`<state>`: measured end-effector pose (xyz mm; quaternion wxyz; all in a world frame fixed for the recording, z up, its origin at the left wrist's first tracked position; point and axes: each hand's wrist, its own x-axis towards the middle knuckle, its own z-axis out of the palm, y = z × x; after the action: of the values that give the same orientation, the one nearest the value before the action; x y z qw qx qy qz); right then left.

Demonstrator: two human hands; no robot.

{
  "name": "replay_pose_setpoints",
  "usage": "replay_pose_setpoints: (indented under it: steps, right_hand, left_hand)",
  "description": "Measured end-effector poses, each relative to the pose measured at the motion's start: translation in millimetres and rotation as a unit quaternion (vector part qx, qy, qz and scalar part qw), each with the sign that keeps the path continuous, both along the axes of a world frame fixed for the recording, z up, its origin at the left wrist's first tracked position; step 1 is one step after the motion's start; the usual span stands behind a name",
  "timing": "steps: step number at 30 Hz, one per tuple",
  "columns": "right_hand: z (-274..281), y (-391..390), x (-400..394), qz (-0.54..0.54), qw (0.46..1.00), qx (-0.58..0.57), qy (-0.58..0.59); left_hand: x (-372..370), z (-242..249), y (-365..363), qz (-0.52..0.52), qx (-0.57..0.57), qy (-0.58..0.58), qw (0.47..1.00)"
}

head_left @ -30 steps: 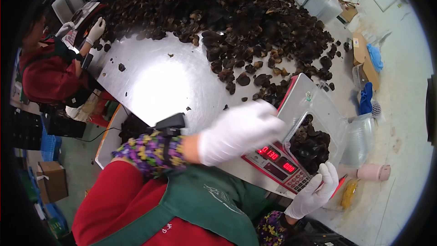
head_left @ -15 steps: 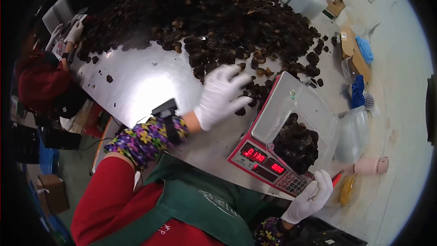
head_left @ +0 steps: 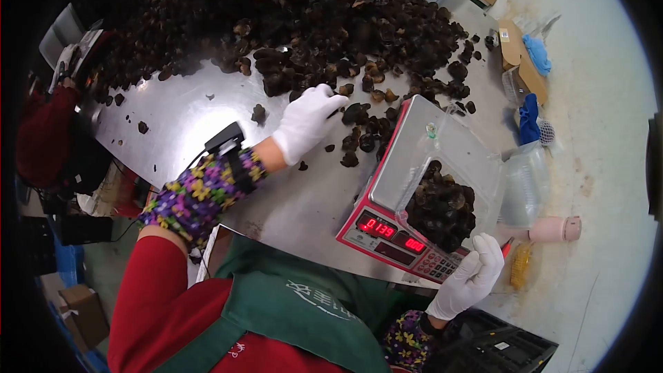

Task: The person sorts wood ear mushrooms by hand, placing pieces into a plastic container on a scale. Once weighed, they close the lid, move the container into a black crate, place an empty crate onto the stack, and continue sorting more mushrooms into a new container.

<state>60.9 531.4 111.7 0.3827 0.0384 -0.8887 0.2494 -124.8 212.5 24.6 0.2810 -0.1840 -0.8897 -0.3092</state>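
Observation:
A red-edged digital scale (head_left: 387,186) with lit red digits carries a clear plastic tray (head_left: 476,166). In the tray's near part lies a heap of dark brown, shrivelled pieces (head_left: 442,211) that look like dried mushrooms. My left hand (head_left: 305,124), in a white glove, is at the near fringe of loose mushrooms (head_left: 366,131), left of the scale. Its fingers are drawn together, and what they hold is hidden. My gloved right hand (head_left: 471,278) is by the scale's near right corner, close to the tray, its fingers loosely bent and the thumb apart.
A large mushroom pile (head_left: 276,21) covers the far part of the metal table (head_left: 179,131). Right of the scale are clear plastic containers (head_left: 528,183), a pink bottle (head_left: 552,228) and blue cloth (head_left: 529,121). Another person in red sleeves (head_left: 48,131) works at the left.
My left hand has moved left, and its spread fingers have closed together. My right hand stays by the scale's corner. The display reads 0.139 instead of 0.130. The view has shifted slightly.

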Motion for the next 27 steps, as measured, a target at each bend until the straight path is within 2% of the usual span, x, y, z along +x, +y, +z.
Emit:
replay_pose_setpoints:
  steps: [3, 6, 8, 9, 11, 16, 17, 20, 23, 24, 27]
  right_hand:
    - [4.1, -2.4, 4.0, -0.004, 1.000, 0.013, 0.008]
    - [2.0, 5.7, 14.3, -0.020, 1.000, 0.022, 0.000]
    - [-1.1, 11.7, 18.9, -0.031, 0.999, 0.022, -0.007]
    - [-2.4, 14.7, 21.1, -0.033, 0.999, 0.008, -0.008]
    - [-6.4, 19.4, 24.3, -0.033, 0.999, -0.009, -0.010]
    - [-13.4, 20.4, 18.0, -0.011, 1.000, -0.016, -0.008]
    - [-12.4, 18.8, 16.9, -0.017, 1.000, -0.018, -0.004]
    - [-3.1, 10.1, 15.2, -0.005, 1.000, -0.011, 0.007]
    - [3.8, 10.3, 16.0, 0.000, 1.000, 0.001, 0.016]
    - [6.8, 12.0, 16.8, 0.000, 1.000, 0.010, 0.017]
    - [7.3, 18.1, 16.4, 0.002, 1.000, 0.007, 0.029]
  left_hand:
    - [-24.8, -7.4, 25.1, 0.044, -0.152, -0.125, 0.980]
    - [-27.1, -17.5, 26.4, 0.011, -0.165, -0.139, 0.976]
    - [-13.5, -14.9, 17.9, -0.037, 0.002, -0.166, 0.985]
    - [-7.1, -7.9, 9.6, -0.109, 0.147, -0.287, 0.940]
    - [9.3, 10.8, -10.0, -0.185, 0.283, -0.472, 0.814]
    - [43.4, 44.7, -28.8, -0.179, 0.332, -0.510, 0.773]
    - [47.9, 54.2, -24.7, -0.185, 0.327, -0.509, 0.775]
    - [57.3, 86.4, 1.1, -0.197, 0.235, -0.407, 0.860]
    - [57.9, 105.2, 43.4, -0.269, 0.105, -0.140, 0.947]
    - [62.9, 122.7, 60.5, -0.271, 0.079, -0.133, 0.950]
    - [53.2, 122.2, 111.1, -0.290, -0.015, 0.003, 0.957]
